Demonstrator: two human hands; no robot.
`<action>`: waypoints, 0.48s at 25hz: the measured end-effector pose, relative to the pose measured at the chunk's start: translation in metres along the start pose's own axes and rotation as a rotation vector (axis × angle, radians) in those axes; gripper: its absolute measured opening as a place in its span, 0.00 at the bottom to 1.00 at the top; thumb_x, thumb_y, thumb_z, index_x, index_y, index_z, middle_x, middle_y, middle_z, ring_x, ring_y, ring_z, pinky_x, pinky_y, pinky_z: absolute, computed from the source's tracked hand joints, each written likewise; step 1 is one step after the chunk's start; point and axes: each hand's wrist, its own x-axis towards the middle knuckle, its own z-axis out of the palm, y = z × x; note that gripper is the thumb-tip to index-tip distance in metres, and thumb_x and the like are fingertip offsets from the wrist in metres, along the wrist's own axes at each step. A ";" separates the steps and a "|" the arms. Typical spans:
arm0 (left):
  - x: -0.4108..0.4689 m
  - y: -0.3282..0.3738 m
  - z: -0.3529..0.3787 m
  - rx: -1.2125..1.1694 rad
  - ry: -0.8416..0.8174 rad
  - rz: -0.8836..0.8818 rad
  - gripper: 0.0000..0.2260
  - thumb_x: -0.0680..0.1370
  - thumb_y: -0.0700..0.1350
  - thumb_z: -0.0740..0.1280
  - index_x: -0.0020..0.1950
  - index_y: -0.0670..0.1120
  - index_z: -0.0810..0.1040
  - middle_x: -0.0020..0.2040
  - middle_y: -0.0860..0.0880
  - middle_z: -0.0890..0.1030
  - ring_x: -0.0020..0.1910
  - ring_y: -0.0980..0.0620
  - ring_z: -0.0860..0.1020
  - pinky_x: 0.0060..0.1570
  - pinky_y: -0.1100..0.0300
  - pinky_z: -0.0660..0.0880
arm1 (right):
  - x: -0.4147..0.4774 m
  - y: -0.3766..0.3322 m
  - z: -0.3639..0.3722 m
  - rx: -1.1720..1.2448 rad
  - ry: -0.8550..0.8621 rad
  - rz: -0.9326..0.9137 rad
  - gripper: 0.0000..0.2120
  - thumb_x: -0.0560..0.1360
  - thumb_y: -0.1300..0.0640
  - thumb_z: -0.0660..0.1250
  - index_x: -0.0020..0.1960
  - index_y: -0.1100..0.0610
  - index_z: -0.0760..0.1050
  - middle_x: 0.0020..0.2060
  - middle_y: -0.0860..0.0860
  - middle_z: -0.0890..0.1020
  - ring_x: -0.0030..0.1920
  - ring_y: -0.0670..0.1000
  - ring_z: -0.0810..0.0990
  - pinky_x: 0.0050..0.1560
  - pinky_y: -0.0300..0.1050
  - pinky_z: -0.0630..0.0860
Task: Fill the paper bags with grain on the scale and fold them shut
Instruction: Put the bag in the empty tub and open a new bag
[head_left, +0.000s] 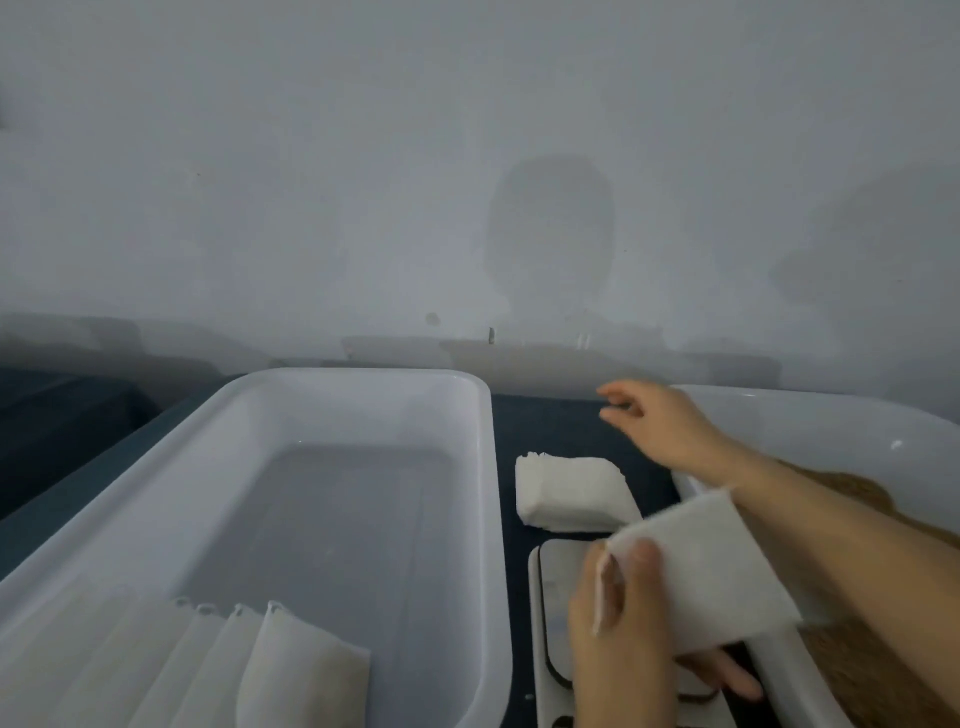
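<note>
Scale, white and flat with a dark rim, sits nearest me between the two tubs, so a bag can be filled on it straight from the grain. Left hand hovers right over it and pinches a flat white paper bag, thumb on top and fingers curled underneath. The bag is tilted and unopened, with no grain in it that I can see. My read is that the step in hand is opening this bag and standing it on the platform. At near left, overlapping white paper bags lie in the corner of the large white rectangular plastic tub. I can't tell whether they are filled or empty; probably the done pile. On the right, a second white plastic tub holds the brown grain just beside the scale, which keeps the scoop path short. Further out, a small stack of folded white paper bags lies on the dark blue tabletop just behind the scale, likely the supply. Right hand is stretched out past that stack toward the far table edge, fingers loosely apart and holding nothing. I can't tell what it's after. Grey wall closes the back.
</note>
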 end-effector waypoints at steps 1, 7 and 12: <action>0.001 0.002 0.000 -0.107 -0.025 0.005 0.05 0.79 0.51 0.63 0.50 0.56 0.78 0.43 0.50 0.83 0.43 0.47 0.83 0.46 0.52 0.80 | -0.013 -0.002 -0.015 0.229 0.029 0.089 0.12 0.78 0.54 0.62 0.60 0.58 0.76 0.56 0.56 0.80 0.51 0.54 0.80 0.54 0.46 0.73; 0.001 0.008 -0.010 -0.325 0.085 0.033 0.10 0.81 0.46 0.60 0.58 0.43 0.75 0.37 0.45 0.82 0.22 0.51 0.73 0.23 0.60 0.73 | -0.145 -0.013 -0.061 0.550 -0.243 0.208 0.14 0.74 0.43 0.63 0.53 0.50 0.79 0.43 0.45 0.85 0.44 0.46 0.84 0.43 0.38 0.79; -0.004 0.012 -0.012 -0.143 0.136 0.123 0.11 0.81 0.49 0.59 0.58 0.46 0.75 0.35 0.47 0.78 0.20 0.56 0.67 0.20 0.65 0.66 | -0.151 -0.028 -0.052 0.511 -0.245 0.150 0.06 0.76 0.54 0.65 0.49 0.50 0.82 0.41 0.44 0.85 0.42 0.43 0.83 0.44 0.36 0.79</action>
